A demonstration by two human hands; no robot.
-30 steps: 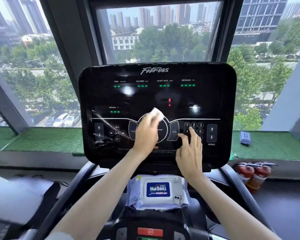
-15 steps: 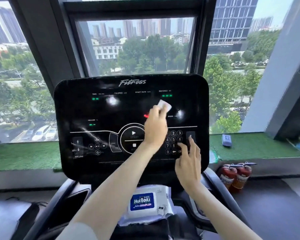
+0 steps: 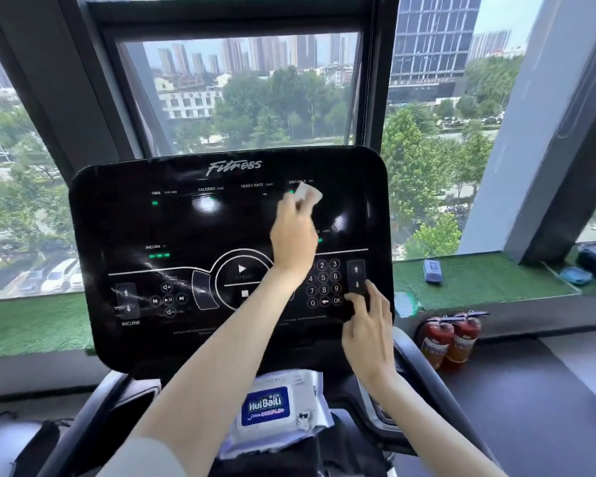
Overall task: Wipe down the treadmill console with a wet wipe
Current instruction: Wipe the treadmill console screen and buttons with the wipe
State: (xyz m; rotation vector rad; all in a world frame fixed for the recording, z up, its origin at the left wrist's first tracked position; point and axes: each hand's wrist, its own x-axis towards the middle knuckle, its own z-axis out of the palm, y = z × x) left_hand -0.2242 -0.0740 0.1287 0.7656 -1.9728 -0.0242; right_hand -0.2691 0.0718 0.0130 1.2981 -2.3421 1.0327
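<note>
High on the right of the console (image 3: 117,218), pinching wipe (image 3: 308,193) against it in left hand (image 3: 293,239), right hand (image 3: 367,332) open, fingertips at lower right; wiping seemingly midway, left side likely undone.

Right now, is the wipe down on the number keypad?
No: the left hand pinches the wet wipe up by the DISTANCE readout, well above the keypad.

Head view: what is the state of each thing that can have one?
Console, on, green indicators lit.
Wet wipe, crumpled, pressed on the console.
Left hand, grips the wet wipe.
Right hand, fingers straight, touching the console.
Wipe pack, lid closed, below the console.
Fire extinguishers, upright.
</note>
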